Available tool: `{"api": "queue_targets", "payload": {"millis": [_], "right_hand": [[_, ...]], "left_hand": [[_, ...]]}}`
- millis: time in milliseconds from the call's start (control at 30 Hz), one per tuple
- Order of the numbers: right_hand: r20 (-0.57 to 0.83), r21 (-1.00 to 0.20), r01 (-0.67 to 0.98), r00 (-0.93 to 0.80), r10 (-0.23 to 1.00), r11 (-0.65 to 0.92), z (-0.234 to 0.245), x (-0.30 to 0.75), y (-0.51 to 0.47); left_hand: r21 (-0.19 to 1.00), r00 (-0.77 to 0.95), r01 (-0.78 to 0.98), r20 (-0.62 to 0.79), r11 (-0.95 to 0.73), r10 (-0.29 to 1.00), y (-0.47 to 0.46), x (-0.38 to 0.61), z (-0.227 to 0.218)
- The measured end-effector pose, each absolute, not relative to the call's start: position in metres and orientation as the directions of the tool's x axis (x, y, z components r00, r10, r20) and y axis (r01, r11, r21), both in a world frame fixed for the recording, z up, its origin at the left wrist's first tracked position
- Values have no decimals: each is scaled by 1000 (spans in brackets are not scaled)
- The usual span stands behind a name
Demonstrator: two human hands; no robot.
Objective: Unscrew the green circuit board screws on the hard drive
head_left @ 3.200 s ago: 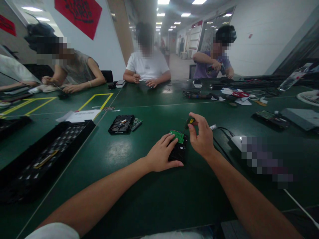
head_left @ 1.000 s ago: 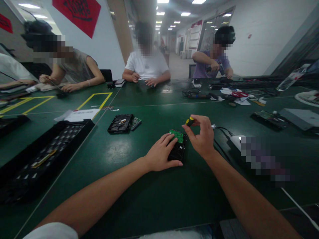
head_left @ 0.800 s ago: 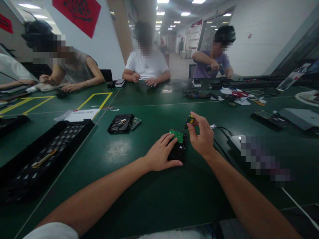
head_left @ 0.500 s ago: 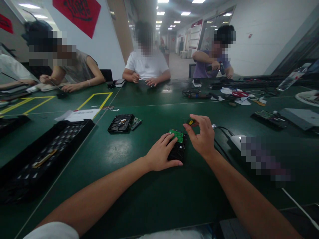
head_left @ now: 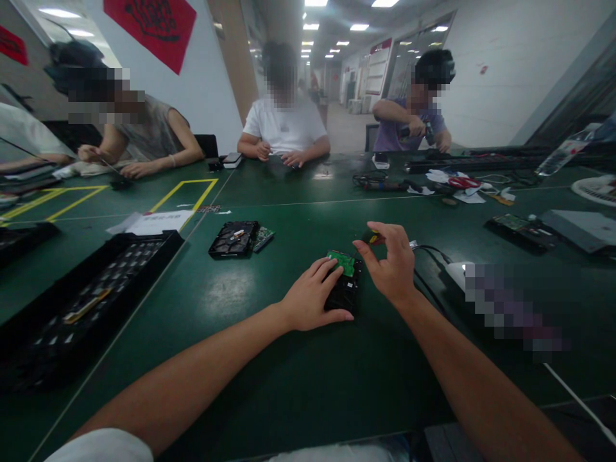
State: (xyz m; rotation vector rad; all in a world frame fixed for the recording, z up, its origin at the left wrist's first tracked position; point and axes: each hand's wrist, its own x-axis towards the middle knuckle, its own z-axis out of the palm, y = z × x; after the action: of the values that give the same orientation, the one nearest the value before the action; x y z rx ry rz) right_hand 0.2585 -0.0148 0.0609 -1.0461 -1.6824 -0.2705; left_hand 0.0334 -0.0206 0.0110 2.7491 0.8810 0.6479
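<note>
A black hard drive [head_left: 347,296] with a green circuit board [head_left: 344,264] on its far part lies on the table. My left hand [head_left: 314,292] rests across it, fingers over the board and left side, thumb along the near edge, holding it down. Just right of and above the drive, my right hand [head_left: 387,262] is closed in a pinch on a small screwdriver [head_left: 372,237] with a black-and-yellow handle. Its thin shaft slants toward the drive's far right corner; whether the tip touches a screw cannot be made out.
Another hard drive [head_left: 233,239] with a loose circuit board [head_left: 264,239] lies farther left. A long black tray [head_left: 163,242] stands at left. To the right are a cable [head_left: 430,248], a third drive [head_left: 520,230] and a grey box [head_left: 580,228]. Several people sit across the green table [head_left: 269,398].
The screwdriver's handle has turned slightly in my right fingers, its yellow part shifting a little to the right. My left hand and the hard drive stay in place.
</note>
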Motion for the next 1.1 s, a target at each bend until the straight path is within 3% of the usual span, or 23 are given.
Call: {"api": "queue_targets", "payload": {"millis": [567,900,1100], "right_hand": [[870,-312,770,-4,494,556,65,259,-16],[823,-404,713,9,568,573,53,260,-10],[846,-348,735,-21,533,582,57,258,-13]], "left_hand": [[298,731,504,354,-811,584,-21,33,11],[289,731,513,347,-808,588,-20,33,9],[296,730,505,355,-811,584,-20,33,10]]}}
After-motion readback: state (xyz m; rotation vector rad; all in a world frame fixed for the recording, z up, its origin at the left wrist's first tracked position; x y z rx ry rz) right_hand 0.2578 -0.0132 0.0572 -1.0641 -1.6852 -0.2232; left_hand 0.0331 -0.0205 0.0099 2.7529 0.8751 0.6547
